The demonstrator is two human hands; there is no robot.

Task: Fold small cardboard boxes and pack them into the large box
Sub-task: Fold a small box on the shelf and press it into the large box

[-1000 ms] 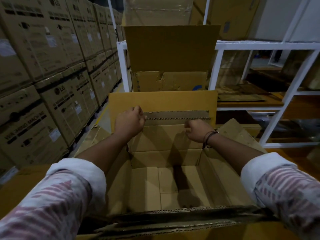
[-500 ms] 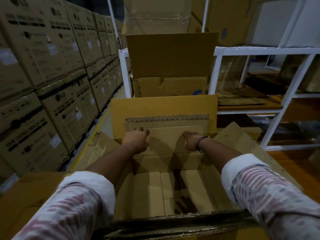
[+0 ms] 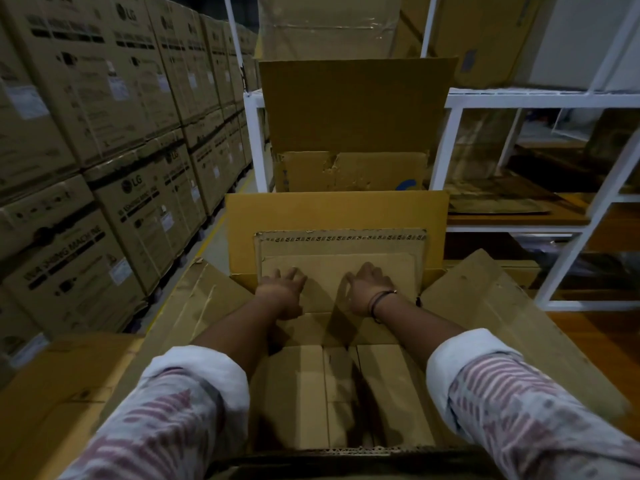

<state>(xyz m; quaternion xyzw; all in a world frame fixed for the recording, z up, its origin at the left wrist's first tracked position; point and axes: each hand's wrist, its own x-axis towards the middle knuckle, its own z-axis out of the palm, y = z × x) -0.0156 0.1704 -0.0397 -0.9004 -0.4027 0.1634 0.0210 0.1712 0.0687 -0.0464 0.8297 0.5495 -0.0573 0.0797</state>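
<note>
A large open cardboard box [image 3: 491, 306] stands in front of me with its flaps spread out. Inside, a small folded cardboard box [image 3: 339, 271] stands against the far wall, its perforated top edge showing above my hands. My left hand [image 3: 282, 289] presses on its left part with fingers spread. My right hand [image 3: 369, 285], a dark band at the wrist, presses flat on its right part. More small folded boxes [image 3: 311, 393] lie on the bottom of the large box, below my forearms.
Stacked printed cartons [image 3: 104, 150] line the left side along a narrow aisle. A white metal shelf rack [image 3: 519, 98] stands at the right and behind. Another open cardboard box [image 3: 353, 133] sits beyond the large box. The orange floor [image 3: 606, 341] shows at right.
Both hands went from gripping the small box's top edge to lying open on its face, lower down. The small box has dropped deeper against the far wall.
</note>
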